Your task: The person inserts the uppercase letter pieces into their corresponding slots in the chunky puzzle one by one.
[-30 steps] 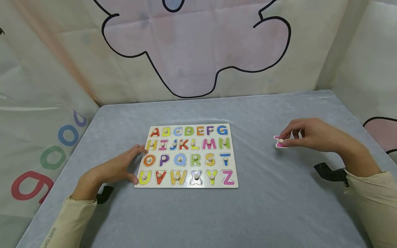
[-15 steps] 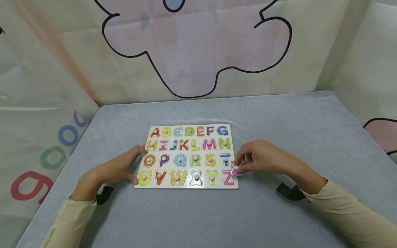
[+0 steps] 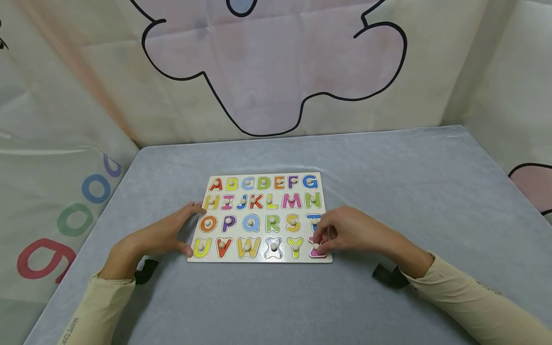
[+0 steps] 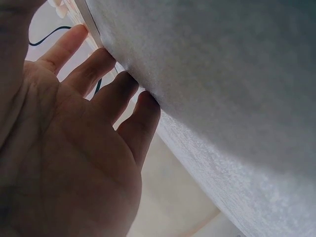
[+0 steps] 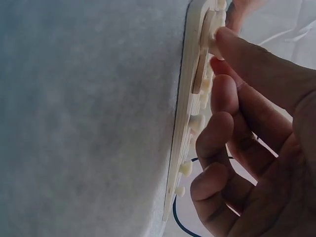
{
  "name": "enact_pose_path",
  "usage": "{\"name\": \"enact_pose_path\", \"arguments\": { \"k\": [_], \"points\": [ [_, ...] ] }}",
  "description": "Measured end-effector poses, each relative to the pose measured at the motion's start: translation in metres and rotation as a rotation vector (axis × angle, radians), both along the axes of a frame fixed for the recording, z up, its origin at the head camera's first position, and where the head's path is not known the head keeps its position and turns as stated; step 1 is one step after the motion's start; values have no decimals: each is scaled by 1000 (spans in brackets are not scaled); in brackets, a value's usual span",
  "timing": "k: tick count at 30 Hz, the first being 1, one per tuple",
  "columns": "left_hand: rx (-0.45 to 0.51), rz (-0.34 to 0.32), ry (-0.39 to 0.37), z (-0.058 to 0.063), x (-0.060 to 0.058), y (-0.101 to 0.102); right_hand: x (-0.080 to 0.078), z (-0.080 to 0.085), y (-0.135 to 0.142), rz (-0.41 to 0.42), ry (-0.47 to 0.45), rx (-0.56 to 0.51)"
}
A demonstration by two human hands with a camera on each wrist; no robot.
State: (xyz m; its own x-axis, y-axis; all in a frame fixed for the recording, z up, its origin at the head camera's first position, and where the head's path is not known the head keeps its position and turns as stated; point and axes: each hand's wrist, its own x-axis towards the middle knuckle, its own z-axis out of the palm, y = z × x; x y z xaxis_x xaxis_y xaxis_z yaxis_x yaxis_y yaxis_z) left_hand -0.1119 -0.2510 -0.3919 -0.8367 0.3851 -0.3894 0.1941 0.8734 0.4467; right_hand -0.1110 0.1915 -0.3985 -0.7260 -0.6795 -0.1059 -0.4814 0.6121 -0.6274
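A white wooden alphabet puzzle board [image 3: 258,260] lies flat, with knobbed letter pieces in its recesses. At its lower right corner my right hand [image 3: 354,232] pinches the knob of the pink letter Z piece [image 3: 318,254] between thumb and index finger. The right wrist view shows this piece's wooden edge [image 5: 201,69] slightly above the board's face; the other fingers curl loosely. My left hand [image 3: 160,233] touches the board's left edge with thumb and fingertips, fingers fairly straight. The left wrist view shows the palm and fingers [image 4: 129,128] beside the board's edge.
Grey-blue cloth covers the table [image 3: 276,306]. A pale printed curtain [image 3: 258,105] hangs behind it, and more fabric [image 3: 47,177] borders the left side. A black strap [image 3: 390,276] sits near the right wrist, another [image 3: 145,271] near the left.
My right hand has carried the pink Z piece leftward from the table's right side, over the board's edge, onto the Z spot. The left hand has stayed put.
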Motion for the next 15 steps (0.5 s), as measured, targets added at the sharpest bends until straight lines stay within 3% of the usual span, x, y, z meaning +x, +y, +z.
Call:
{"name": "enact_pose_path", "arguments": {
  "k": [15],
  "points": [
    [16, -5, 1, 3, 2, -4, 1, 1, -2, 16, 49, 53]
  ]
}}
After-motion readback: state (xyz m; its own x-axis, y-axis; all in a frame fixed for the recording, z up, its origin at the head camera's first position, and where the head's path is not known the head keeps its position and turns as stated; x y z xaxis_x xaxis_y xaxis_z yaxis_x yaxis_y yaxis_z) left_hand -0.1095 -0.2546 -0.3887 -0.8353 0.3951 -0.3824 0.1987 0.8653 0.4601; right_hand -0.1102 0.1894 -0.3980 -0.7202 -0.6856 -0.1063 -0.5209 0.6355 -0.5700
